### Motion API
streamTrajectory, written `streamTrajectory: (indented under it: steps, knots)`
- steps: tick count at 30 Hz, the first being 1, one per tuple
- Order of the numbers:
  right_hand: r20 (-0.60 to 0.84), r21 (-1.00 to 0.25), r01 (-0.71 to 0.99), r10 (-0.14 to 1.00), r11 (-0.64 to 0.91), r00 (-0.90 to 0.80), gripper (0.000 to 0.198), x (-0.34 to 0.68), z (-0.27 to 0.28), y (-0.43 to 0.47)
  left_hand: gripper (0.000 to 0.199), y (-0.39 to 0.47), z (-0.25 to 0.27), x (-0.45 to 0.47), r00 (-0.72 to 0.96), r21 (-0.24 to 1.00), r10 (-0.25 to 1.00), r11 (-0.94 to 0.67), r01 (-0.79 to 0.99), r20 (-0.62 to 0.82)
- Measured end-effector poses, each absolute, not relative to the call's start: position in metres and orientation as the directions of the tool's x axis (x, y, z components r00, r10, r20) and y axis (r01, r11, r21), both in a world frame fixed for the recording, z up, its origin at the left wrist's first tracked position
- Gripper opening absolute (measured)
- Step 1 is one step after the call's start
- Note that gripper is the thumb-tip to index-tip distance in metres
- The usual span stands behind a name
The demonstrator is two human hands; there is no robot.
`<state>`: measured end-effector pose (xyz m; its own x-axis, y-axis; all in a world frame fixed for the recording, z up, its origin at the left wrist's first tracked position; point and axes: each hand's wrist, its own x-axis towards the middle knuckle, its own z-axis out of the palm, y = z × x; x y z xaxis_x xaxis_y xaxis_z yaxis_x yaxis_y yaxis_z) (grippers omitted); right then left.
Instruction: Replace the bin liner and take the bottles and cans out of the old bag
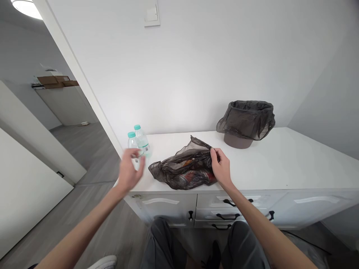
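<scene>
The right hand pinches the dark bag on the white cabinet. The left hand is half open near two bottles. Bag work seems underway; the next move likely needs a soft grip.

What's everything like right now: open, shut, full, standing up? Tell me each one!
Dark bag: crumpled, things inside
Right hand: closed on the dark bag
Left hand: open, blurred
Bottles: upright, capped
Bin: upright, lined
Bin liner: mouth open, draped over the rim
Cabinet drawers: shut
Ceiling light: on
</scene>
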<state>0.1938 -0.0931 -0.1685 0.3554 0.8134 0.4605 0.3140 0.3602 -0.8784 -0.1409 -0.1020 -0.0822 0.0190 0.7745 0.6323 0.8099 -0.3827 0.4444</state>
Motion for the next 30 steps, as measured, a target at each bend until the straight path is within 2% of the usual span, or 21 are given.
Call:
streamTrajectory:
  steps: [2,5,9,11,13,15,19,23,25,30]
  knots:
    - [0.467,-0.870,0.349,0.809,0.349,0.357,0.037,0.193,-0.170,-0.104,0.039,-0.114,-0.099,-0.106,0.227,0.378,0.778,-0.510,0.773,0.585]
    - [0.479,-0.860,0.372,0.803,0.349,0.354,0.036,0.194,-0.173,-0.118,0.036,-0.127,-0.120,-0.069,0.442,0.386,0.778,-0.613,0.689,0.446]
    - [0.499,-0.858,0.351,0.773,0.376,0.393,0.035,0.199,-0.181,-0.135,0.038,-0.141,-0.134,-0.055,0.569,0.411,0.759,-0.650,0.639,0.316]
    - [0.496,-0.863,0.324,0.773,0.388,0.395,0.034,0.202,-0.187,-0.141,0.037,-0.149,-0.138,-0.055,0.598,0.464,0.770,-0.624,0.629,0.223]
    - [0.494,-0.866,0.305,0.776,0.396,0.392,0.032,0.205,-0.192,-0.146,0.035,-0.155,-0.142,-0.054,0.587,0.519,0.796,-0.567,0.640,0.145]
    - [0.499,-0.863,0.310,0.774,0.400,0.390,0.030,0.208,-0.197,-0.150,0.033,-0.157,-0.148,-0.052,0.516,0.529,0.844,-0.508,0.680,0.147]
    - [0.536,-0.830,0.388,0.764,0.401,0.360,0.028,0.209,-0.204,-0.153,0.043,-0.149,-0.162,-0.044,0.309,0.453,0.898,-0.427,0.783,0.314]
    - [0.608,-0.751,0.527,0.728,0.397,0.317,0.028,0.203,-0.212,-0.154,0.056,-0.133,-0.173,-0.029,0.246,0.332,0.820,-0.457,0.825,0.516]
    - [0.609,-0.745,0.538,0.731,0.394,0.308,0.029,0.200,-0.218,-0.153,0.061,-0.124,-0.177,-0.020,0.218,0.313,0.798,-0.449,0.837,0.562]
    - [0.595,-0.744,0.557,0.746,0.370,0.299,0.031,0.200,-0.230,-0.143,0.065,-0.101,-0.185,-0.004,0.159,0.359,0.877,-0.343,0.868,0.454]
